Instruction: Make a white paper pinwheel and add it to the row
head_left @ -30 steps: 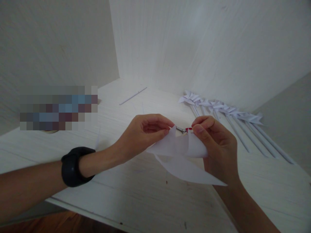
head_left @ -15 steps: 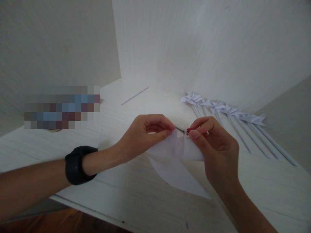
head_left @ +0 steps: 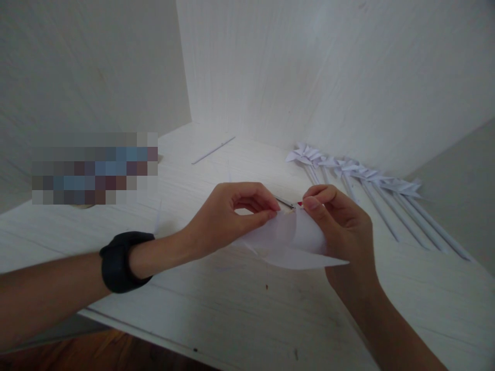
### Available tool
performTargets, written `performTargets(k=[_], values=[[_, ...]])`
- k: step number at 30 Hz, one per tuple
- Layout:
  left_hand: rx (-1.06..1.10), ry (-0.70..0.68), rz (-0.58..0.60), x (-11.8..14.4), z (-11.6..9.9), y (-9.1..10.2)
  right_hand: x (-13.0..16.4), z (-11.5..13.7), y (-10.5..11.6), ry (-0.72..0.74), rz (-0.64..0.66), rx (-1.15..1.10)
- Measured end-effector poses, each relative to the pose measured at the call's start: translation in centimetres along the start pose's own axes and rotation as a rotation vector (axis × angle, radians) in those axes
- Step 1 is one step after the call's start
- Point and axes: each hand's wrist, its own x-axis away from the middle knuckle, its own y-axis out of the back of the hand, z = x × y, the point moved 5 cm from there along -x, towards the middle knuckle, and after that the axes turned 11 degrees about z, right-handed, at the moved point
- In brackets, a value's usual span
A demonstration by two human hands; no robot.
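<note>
A white sheet of paper (head_left: 286, 239) hangs between my two hands, its lower part curved and ending in a point at the right. My left hand (head_left: 235, 208), with a black band on the wrist, pinches the upper left edge between thumb and fingertips. On the other side my right hand (head_left: 344, 221) is closed, thumb against fingers, at the paper's upper right edge. Just beyond the paper, between the hands, shows a thin metal tool with a red part (head_left: 288, 203), perhaps scissors. My right fingers hide its far end; I cannot tell whether they touch it.
Several white paper pinwheels (head_left: 359, 172) on paper sticks lie in a row at the back right. A single rolled paper stick (head_left: 213, 150) is on the white table (head_left: 216, 319) near the back corner. Blurred-out items (head_left: 96, 172) stand at the left, and walls enclose the back.
The paper's lower point has swung upward and lies more level, close to my right hand. Both hands stay in nearly the same place, and less red shows beside my right fingers.
</note>
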Motion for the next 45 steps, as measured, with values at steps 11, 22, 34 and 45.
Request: performTargets(k=[11,22,34,45], values=[[-0.128,-0.057,0.002,0.4,-0.8,-0.2,-0.2,-0.2,-0.2,-0.015,0.068,0.062],[-0.161,-0.067,0.002,0.3,-1.1,-0.4,-0.4,-0.5,-0.5,-0.053,0.140,0.028],[-0.143,-0.042,0.004,0.2,-1.0,-0.3,-0.1,0.3,-0.2,0.027,0.107,0.170],[-0.109,-0.026,0.018,0.3,-1.0,-0.3,-0.2,-0.2,-0.4,0.022,0.130,0.098]])
